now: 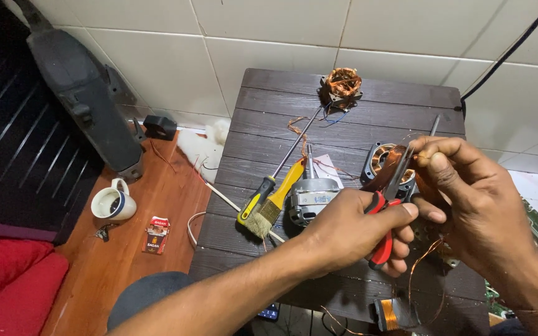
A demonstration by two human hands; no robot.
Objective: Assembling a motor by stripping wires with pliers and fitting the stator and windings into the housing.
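Two hands work at centre right of the frame: the left hand and the right hand, sharing one pair of red-handled pliers. The dark table carries two copper-wound stators, one motor housing, one screwdriver and one brush. At lower left stand one white mug and one small red-and-white box.

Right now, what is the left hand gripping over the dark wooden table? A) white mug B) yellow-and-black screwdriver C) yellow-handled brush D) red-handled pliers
D: the left hand is closed around the red-handled pliers, whose metal tip points up toward the thin copper wire pinched in the right hand; the yellow-handled brush lies untouched on the dark wooden table.
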